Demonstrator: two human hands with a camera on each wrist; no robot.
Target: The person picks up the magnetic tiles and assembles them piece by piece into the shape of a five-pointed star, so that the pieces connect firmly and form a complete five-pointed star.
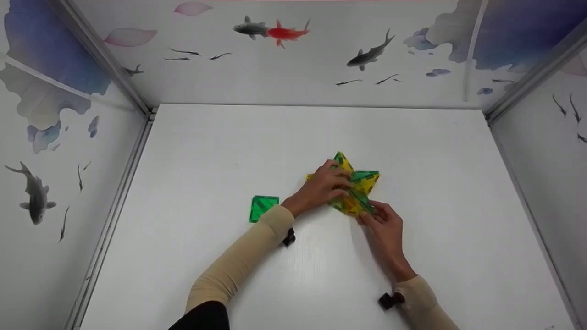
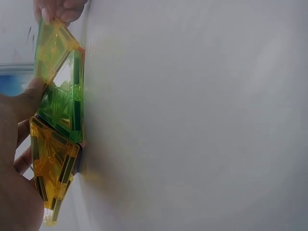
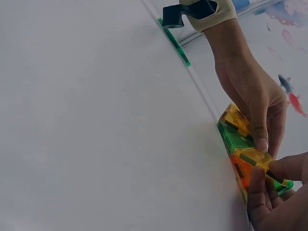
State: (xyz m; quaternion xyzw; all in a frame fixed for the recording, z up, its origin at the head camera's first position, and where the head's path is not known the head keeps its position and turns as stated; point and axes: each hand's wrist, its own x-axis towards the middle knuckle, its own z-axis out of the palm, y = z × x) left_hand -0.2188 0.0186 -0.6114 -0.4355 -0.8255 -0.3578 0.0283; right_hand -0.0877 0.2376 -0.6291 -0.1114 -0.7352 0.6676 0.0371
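Note:
A star-like build of see-through yellow and green magnetic tiles [image 1: 367, 182] stands on the white table, right of the middle. My left hand [image 1: 322, 187] reaches over its left side; the right wrist view has that thumb on a yellow tile [image 3: 254, 155], fingers behind. At the near right corner my right hand [image 1: 387, 227] pinches a yellow-and-green tile piece between thumb and fingers. Close up in the left wrist view are a green triangular side [image 2: 65, 103] and a yellow one [image 2: 54, 156]. The hands cover part of the build.
A green square tile [image 1: 264, 208] with a dark diagonal line lies left of the build, partly behind the left forearm. White panels painted with fish [image 1: 286, 33] wall the table [image 1: 211, 151] at the back and sides. Dark wrist cameras [image 1: 391, 301] sit at the cuffs.

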